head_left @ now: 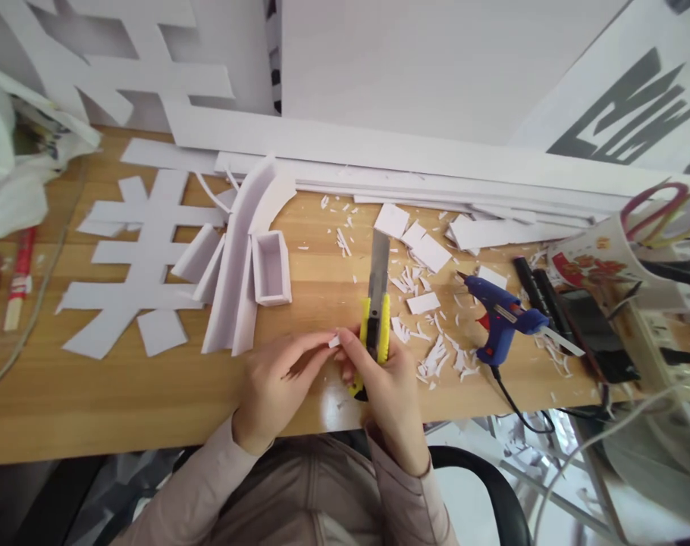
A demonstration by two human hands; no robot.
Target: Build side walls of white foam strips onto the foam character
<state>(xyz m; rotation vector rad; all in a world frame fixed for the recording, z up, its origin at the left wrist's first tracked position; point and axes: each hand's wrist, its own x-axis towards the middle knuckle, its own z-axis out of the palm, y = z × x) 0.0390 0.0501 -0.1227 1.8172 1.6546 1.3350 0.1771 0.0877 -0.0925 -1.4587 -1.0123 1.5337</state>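
Person seated at a wooden table (123,409), both hands at its near edge. Right hand (387,387) wrapped around a yellow utility knife (376,318), fingers curled tight on the handle, long blade extended and pointing away from the person. Left hand (277,379) just left of the knife, thumb and forefinger pinched together on a tiny white scrap (334,342); right forefinger meets that scrap too. The scrap sits just left of the knife handle, touching both hands' fingertips.

Right of the knife: scattered white shavings (436,356) and small white rectangles (421,250), then a blue glue gun (501,315) lying on the table, its black cord running off the near edge. Beyond the glue gun, black markers (541,292) and a printed paper cup (600,258) on its side with scissors handles poking out.

Left of the knife: a small open white foam box (271,267), curved white foam strips (239,258) beside it, then a large flat white cutout character (134,258) further left. Far left, a red-wrapped pair of chopsticks (20,280) and a white plastic bag (15,167). Behind the knife, long white foam boards (379,152) against the wall.
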